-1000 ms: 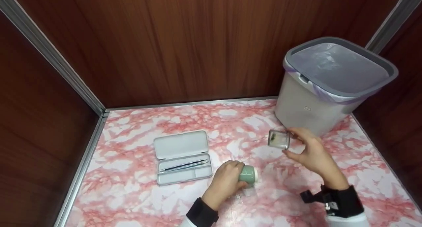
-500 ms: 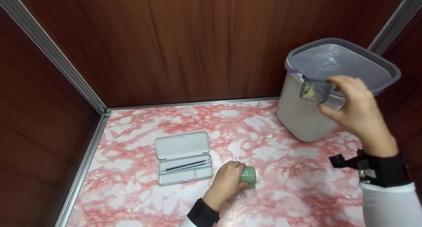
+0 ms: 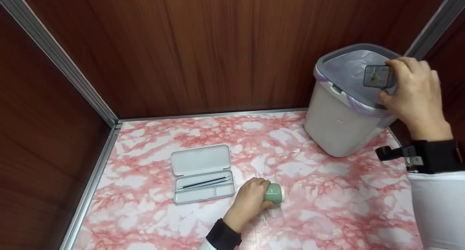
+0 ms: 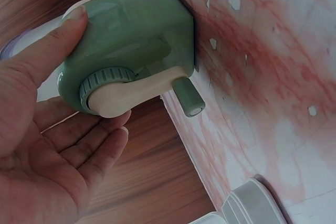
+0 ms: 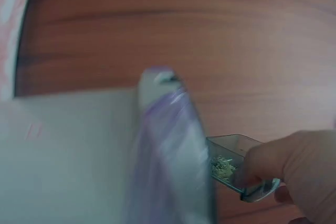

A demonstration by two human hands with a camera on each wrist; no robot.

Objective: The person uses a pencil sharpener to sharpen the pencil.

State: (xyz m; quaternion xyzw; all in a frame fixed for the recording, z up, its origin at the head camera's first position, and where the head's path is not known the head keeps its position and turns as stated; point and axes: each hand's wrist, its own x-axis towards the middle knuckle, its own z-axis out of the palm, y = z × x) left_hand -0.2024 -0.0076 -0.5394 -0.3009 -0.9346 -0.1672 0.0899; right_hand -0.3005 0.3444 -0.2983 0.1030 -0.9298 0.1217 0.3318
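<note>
My left hand (image 3: 247,203) holds a green pencil sharpener (image 3: 274,193) on the marbled table. In the left wrist view the sharpener (image 4: 126,30) shows a cream crank (image 4: 136,90) with a green knob; my thumb lies along one side and the fingers around the other. My right hand (image 3: 417,93) pinches a small clear shavings drawer (image 3: 376,76) by one end, above the mouth of the trash bin (image 3: 336,126). Pale and dark pencil shavings (image 5: 223,167) lie inside the drawer in the right wrist view.
Left of the sharpener lies an open grey pencil case (image 3: 199,161) with a few slim pencils (image 3: 205,182) in it. The bin stands at the back right, lined with a purple-edged bag (image 3: 350,66). Wood-look panels (image 3: 218,53) close off the back and sides.
My right hand has carried the shavings drawer from over the table, up and to the right, to above the bin. My left hand keeps its hold on the sharpener in the same spot.
</note>
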